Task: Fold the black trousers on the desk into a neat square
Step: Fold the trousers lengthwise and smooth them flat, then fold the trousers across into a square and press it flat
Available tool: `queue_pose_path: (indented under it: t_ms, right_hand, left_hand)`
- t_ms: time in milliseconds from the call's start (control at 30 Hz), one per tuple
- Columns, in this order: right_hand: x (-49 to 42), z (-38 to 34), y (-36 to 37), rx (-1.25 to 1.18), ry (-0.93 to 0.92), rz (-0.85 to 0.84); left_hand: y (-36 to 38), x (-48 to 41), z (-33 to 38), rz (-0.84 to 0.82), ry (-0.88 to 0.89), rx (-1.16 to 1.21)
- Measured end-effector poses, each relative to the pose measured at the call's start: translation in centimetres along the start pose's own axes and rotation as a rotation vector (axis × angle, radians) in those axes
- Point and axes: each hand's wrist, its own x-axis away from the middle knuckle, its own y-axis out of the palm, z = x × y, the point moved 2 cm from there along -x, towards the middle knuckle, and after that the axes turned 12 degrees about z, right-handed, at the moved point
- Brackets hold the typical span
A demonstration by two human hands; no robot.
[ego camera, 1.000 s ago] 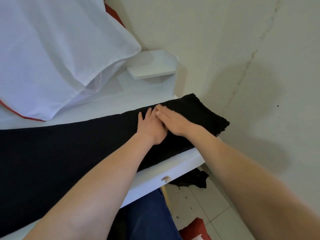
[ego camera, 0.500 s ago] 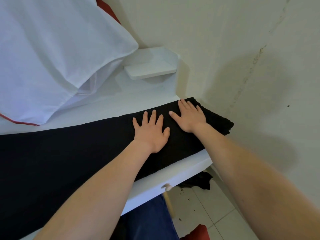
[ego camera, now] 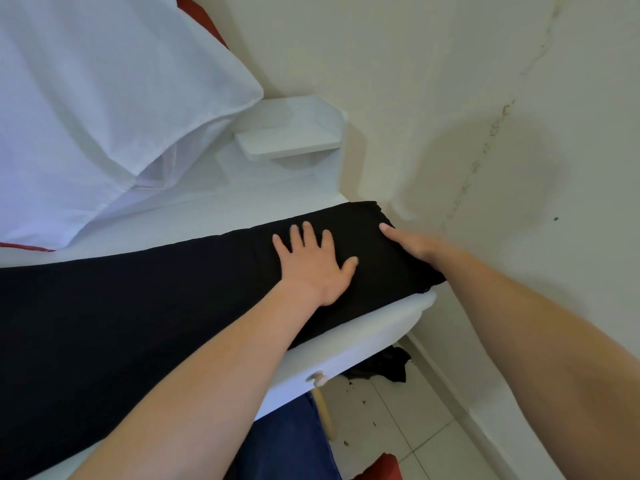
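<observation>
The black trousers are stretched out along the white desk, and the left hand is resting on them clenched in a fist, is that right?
Not quite. The head view shows the left hand is not a fist: it lies flat on the black trousers with its fingers spread. The trousers are indeed stretched out along the white desk.

Sheet (ego camera: 86,98): white, draped upper left, red trim along one edge.
Shelf (ego camera: 291,140): small, white, against the wall.
Floor (ego camera: 391,420): pale tiles; black rag (ego camera: 384,367) lying on it.
</observation>
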Motion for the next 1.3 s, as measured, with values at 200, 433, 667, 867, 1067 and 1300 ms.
queue_pose_path:
  t_ms: [200,433,667,867,1067,1300]
  right_hand:
    - [-0.4,-1.3,-1.3,0.011,-0.102,0.139]
    - [1.1,-4.0,-3.6,0.317,-0.517,0.62]
    - [4.2,-6.5,-5.3,0.406,-0.635,0.828]
    - [6.0,-7.5,-6.0,0.466,-0.678,0.928]
    - [7.6,-8.9,-6.5,0.502,-0.733,0.994]
    - [9.6,-11.3,-4.6,0.507,-0.762,0.855]
  left_hand:
    - [1.7,-0.8,2.5,0.043,0.05,0.026]
    - [2.2,-2.2,4.4,0.059,0.038,0.088]
    - [2.2,-3.2,6.1,0.094,0.006,0.198]
    - [1.8,-3.8,7.1,0.103,0.018,0.306]
    - [1.2,-4.5,7.7,0.084,0.027,0.54]
    - [-0.2,-4.5,5.9,0.018,0.011,0.717]
